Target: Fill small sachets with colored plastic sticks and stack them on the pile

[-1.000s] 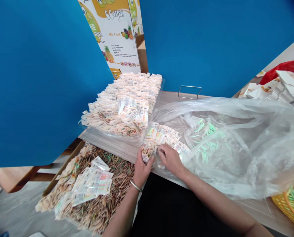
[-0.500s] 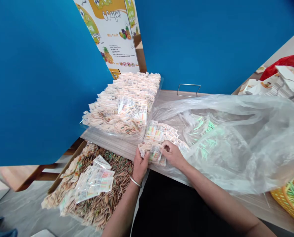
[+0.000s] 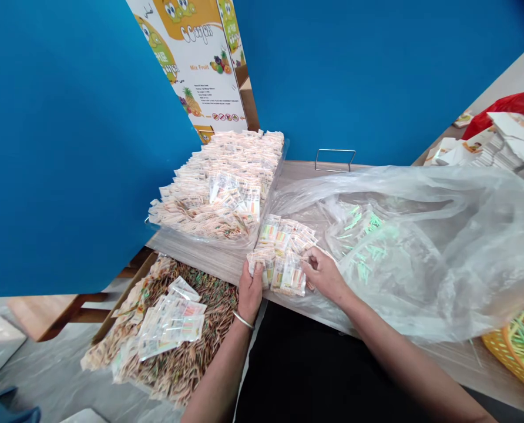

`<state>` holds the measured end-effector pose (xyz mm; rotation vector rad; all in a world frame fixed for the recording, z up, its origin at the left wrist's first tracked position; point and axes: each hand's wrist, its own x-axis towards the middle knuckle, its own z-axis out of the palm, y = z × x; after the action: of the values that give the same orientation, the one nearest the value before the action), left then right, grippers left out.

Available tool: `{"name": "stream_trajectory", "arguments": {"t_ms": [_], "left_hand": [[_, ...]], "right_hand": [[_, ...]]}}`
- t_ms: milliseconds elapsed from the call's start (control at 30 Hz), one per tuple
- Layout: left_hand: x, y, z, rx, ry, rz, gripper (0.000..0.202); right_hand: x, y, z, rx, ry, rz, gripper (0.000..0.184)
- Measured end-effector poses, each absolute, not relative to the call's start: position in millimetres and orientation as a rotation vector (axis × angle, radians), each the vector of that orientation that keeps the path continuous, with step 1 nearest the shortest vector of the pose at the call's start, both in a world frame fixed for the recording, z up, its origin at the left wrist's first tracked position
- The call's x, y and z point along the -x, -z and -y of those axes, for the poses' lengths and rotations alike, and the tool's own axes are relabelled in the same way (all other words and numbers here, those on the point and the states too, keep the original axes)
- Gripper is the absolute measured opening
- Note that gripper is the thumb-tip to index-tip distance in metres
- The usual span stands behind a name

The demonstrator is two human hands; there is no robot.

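Small clear sachets with orange-dotted edges and coloured sticks inside lie spread on the wooden table in front of me. My left hand (image 3: 249, 292) grips a few sachets (image 3: 261, 257), its thumb pressed on top. Just to the right, my right hand (image 3: 326, 275) pinches the edge of another sachet (image 3: 292, 278) that rests over others. Beyond both hands sits a loose group of sachets (image 3: 284, 232). A clear tray (image 3: 209, 239) behind my left hand is packed with rows of upright sachets (image 3: 227, 170).
A crumpled clear plastic sheet (image 3: 429, 235) with green sticks (image 3: 363, 270) covers the table's right side. A yellow basket (image 3: 504, 346) of sticks stands at right. Below left, a box holds many sachets (image 3: 191, 346). A printed carton (image 3: 204, 70) leans behind the tray.
My right hand has moved a little right with a sachet, away from my left hand. My left hand stays nearly in place, still gripping sachets.
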<state>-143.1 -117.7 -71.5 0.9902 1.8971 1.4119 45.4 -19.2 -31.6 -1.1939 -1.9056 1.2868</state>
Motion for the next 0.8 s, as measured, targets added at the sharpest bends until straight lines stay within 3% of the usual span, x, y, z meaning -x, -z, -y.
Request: {"name": "stream_trajectory", "arguments": {"t_ms": [467, 733, 800], "left_hand": [[126.8, 65.7, 115.8, -0.939, -1.563, -1.804, 0.053], [116.5, 74.6, 111.3, -0.824, -1.750, -1.644, 0.056], [117.5, 76.7, 112.0, -0.851, -1.744, -1.657, 0.058]], "right_hand": [[-17.6, 47.1, 47.5, 1.283, -1.311, 1.770, 0.010], [-4.3, 36.0, 56.7, 1.161, -1.123, 1.884, 0.033], [-0.4, 34.9, 53.1, 1.136, -1.076, 1.980, 0.032]]}}
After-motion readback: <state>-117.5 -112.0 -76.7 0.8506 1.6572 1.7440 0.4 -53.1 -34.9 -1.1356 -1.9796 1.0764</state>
